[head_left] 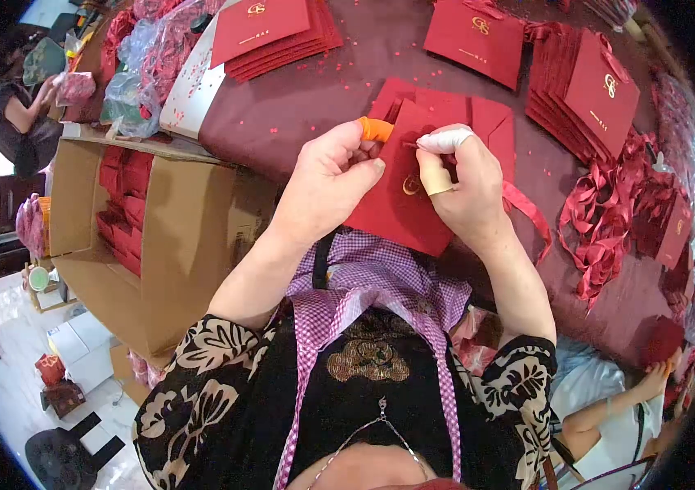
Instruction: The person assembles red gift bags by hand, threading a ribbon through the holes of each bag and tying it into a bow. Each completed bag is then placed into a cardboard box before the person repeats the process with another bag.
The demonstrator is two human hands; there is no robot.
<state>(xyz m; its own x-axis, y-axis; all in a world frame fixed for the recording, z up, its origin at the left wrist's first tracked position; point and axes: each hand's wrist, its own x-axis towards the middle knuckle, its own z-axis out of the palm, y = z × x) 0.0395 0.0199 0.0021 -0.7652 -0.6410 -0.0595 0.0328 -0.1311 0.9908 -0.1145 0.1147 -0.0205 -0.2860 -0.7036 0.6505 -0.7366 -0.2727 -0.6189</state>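
Right over the near part of the table (282,153), your left hand (324,178) is closed on the upper left edge of a red bag (400,196), thumb on its face, an orange finger cover (377,129) on one finger. Your right hand (468,184) is narrow, fingertips drawn together over the bag's face, by a thin reddish strand; it's too small to tell how they grip it. On that hand you've got a white finger cover (447,141) and a cream finger cover (435,173). The bag is tilted just above your checked apron (364,273), part of its gold print showing between your hands.

Just beyond it, more red folded pieces (490,121) lie on the dark red cloth, and a red ribbon (531,214) trails out beside your right forearm. Farther out, you have a bag stack (261,28) at upper left, another group (474,45) at top, and a fanned stack (588,94) at right, with a tangle of ribbons (596,220) nearer you. Off to your left, an open cardboard box (188,245) holds red items (125,204). Past that, a co-worker (16,118) has a pinkish packet (76,88). At lower right, another person's arm (617,408) reaches to the table edge.
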